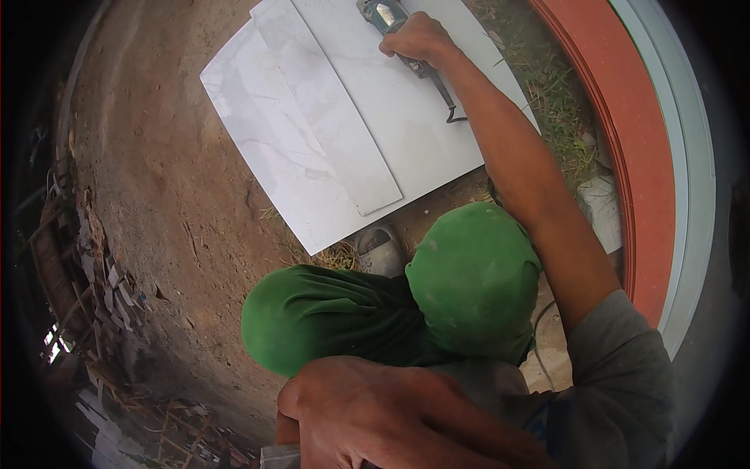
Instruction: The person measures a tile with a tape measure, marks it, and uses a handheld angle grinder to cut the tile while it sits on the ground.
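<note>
My right hand (422,39) is closed around the body of a dark green and black angle grinder (414,66). The grinder's far end touches the top edge of the picture, so I cannot see its disc. Its black cord bends at the near end, over a large white tile (445,148). A narrower white tile strip (344,148) with faint grey marks lies on that tile, left of the grinder. My left hand (367,414) is very close at the bottom, in front of my green-covered knees (473,273). Its fingers are hidden, and I cannot see whether it holds anything.
Bare brown soil (172,156) spreads to the left, with a heap of broken wood pieces (101,313) at the far left. Grass (547,70) grows along the tile's right side, beside a curved-looking red and pale blue edge (641,148). A grey shoe (380,250) stands at the tile's near edge.
</note>
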A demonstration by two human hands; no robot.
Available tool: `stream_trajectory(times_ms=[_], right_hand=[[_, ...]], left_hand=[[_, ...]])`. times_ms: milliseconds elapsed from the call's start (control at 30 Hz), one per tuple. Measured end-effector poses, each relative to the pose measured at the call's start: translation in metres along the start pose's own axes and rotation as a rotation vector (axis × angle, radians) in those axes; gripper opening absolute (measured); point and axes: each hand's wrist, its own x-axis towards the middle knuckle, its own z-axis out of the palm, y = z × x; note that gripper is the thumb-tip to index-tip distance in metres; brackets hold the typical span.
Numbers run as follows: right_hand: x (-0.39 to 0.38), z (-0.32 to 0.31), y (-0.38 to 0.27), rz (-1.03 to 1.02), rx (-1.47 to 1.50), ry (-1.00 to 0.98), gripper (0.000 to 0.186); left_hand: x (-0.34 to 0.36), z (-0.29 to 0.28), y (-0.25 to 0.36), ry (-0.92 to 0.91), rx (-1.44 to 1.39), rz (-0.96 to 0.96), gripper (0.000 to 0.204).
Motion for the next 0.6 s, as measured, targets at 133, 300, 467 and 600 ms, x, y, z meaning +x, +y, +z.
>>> stream_trajectory(times_ms=[133,300,467,600], right_hand=[[-0.004,0.002,-0.001,0.005,0.015,0.01,0.032],[-0.001,-0.003,0.004,0.052,-0.046,-0.096,0.052],[-0.012,-0.003,0.003,0.049,-0.048,-0.085,0.051],[-0.017,-0.006,0.003,0.057,-0.055,-0.076,0.052]], left_hand=[[0.003,-0.002,0.003,0.042,-0.027,-0.056,0.059],[0.006,0.004,0.006,0.059,-0.031,-0.111,0.059],[0.006,0.005,0.005,0.079,-0.02,-0.124,0.058],[0.007,0.004,0.003,0.068,-0.012,-0.126,0.058]])
